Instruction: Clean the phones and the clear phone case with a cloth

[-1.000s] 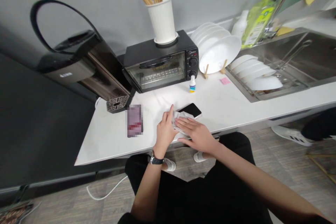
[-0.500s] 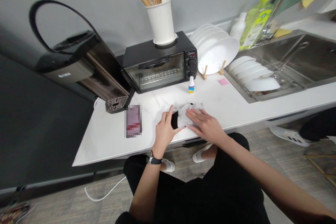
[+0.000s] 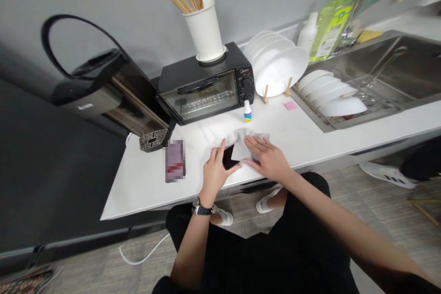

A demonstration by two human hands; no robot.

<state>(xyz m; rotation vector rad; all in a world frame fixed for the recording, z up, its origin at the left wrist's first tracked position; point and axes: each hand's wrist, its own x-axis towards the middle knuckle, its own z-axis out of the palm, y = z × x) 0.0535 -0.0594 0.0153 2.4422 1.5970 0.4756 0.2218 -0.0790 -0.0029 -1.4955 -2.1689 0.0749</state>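
Observation:
A black flat object (image 3: 228, 158), smooth like a phone, lies on the counter, partly covered by a thin white tissue (image 3: 241, 150). My left hand (image 3: 215, 172) grips the black object at its left end, with the thumb along the near edge and the fingers at the far side. My right hand (image 3: 270, 161) presses the tissue down on it, fingers together and long, the thumb apart. The right end of the black object is hidden. Beyond the tissue stands a small white bottle (image 3: 247, 112) with a blue and yellow label.
A blurred purple rectangular item (image 3: 175, 161) lies to the left. Behind are a black drinks machine (image 3: 138, 105), a toaster oven (image 3: 206, 85) carrying a chopstick holder (image 3: 206, 32), and plates (image 3: 280, 73) in a rack. Bowls (image 3: 341, 105) stand in the sink (image 3: 406, 55) at right.
The tissue has shifted and flattened under my right hand, its shape over the black object altered. My left hand keeps its hold. The view has tilted slightly.

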